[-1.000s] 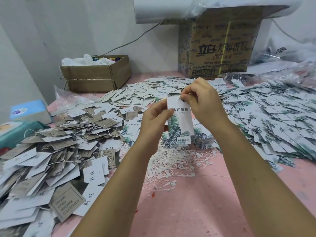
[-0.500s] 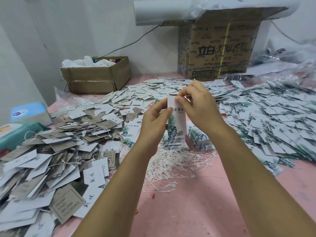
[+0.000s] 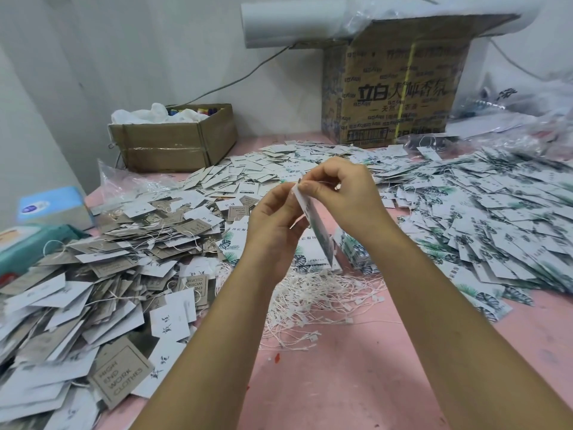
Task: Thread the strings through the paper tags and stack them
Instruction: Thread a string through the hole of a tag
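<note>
Over string pile (image 3: 316,293) | left hand (image 3: 273,231), right hand (image 3: 344,197) pinch leaf-print tag (image 3: 319,231) | brown tag (image 3: 121,370): "HIGH END WORK CLOTHES"

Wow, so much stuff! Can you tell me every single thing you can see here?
held tag: one, white with green leaves, between both grips
loose strings: many, white, table below the grips
leaf tags: many, white and green, spread right and centre
grey and white tags: many, heaped left
small box: one, brown, back left
big box: one, brown with print, back right
roll: one, white, atop the big box
tissue box: one, blue, far left
table: one, pink, under everything
left grip: one, pinches the held tag's edge
right grip: one, pinches the held tag's top
</note>
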